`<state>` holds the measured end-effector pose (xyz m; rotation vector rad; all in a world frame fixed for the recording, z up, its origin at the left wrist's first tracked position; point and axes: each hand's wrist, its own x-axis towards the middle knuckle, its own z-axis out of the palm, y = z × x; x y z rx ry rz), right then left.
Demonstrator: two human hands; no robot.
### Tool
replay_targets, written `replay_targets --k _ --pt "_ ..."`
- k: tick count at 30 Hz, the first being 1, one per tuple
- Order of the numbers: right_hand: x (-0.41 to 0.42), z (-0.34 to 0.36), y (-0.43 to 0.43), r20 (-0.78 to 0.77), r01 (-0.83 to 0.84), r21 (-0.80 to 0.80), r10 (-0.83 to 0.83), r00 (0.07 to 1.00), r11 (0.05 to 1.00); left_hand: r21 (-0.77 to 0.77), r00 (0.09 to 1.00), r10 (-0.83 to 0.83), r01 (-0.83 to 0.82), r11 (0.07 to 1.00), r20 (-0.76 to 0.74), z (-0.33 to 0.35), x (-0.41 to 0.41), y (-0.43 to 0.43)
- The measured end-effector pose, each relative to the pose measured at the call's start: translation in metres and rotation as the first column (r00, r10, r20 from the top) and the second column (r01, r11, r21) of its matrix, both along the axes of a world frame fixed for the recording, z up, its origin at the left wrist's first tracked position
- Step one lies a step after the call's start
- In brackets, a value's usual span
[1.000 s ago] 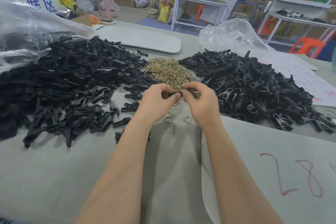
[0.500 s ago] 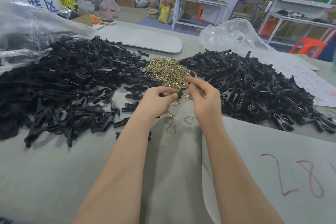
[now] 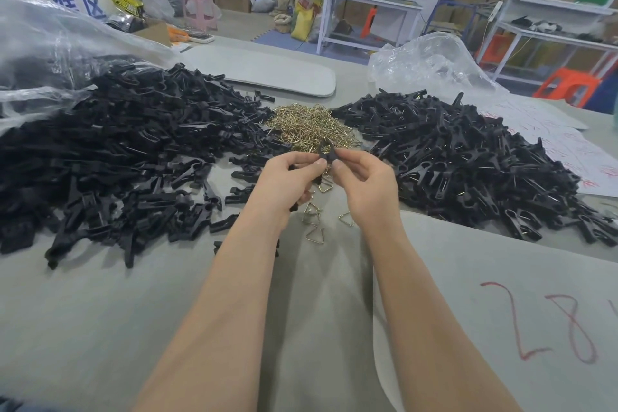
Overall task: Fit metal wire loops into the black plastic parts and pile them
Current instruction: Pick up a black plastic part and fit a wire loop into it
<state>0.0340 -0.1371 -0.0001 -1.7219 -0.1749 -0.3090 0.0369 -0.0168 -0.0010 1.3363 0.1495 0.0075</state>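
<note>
A clear plastic bag (image 3: 50, 53) is noted at far left, lying partly over the rear edge of the left heap of black plastic parts (image 3: 127, 150), which is spread wide across the grey table (image 3: 100, 328). A pale grey board (image 3: 267, 73) is seen flat on the table behind this heap. Between the two black heaps, a mound of brass-coloured wire loops (image 3: 311, 127) is recorded. Just in front of it, the left hand (image 3: 287, 184) is held above the table, fingers curled, with the thumb and fingertips pinched on a single black part (image 3: 326, 149). The same part is pinched from the other side by the right hand (image 3: 364, 184), fingers likewise curled; the part's upper end stands up above both thumbs. Whether a loop is seated in it cannot be told. A few loose triangular loops (image 3: 314, 234) are seen on the table beneath the hands. To the right, a second heap of black parts (image 3: 461, 157) is recorded, with glints of wire showing among them. A crumpled clear bag (image 3: 431, 63) lies behind it. At near right, a grey sheet (image 3: 468, 278) marked with red numerals is laid on the table.
</note>
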Motion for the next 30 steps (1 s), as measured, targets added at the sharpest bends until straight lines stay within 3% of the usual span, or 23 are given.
replay_targets --k 15,30 --pt "0.0018 0.0011 -0.0034 -0.011 0.03 0.071 -0.03 1.0 0.997 -0.006 1.0 0.007 -0.007 1.0 -0.023 -0.0008 0.0015 -0.0009" --pt "-0.0006 0.003 -0.0034 0.008 0.006 0.021 -0.006 1.0 1.0 0.032 1.0 -0.007 0.006 0.999 0.014 -0.0018 0.0012 0.0033"
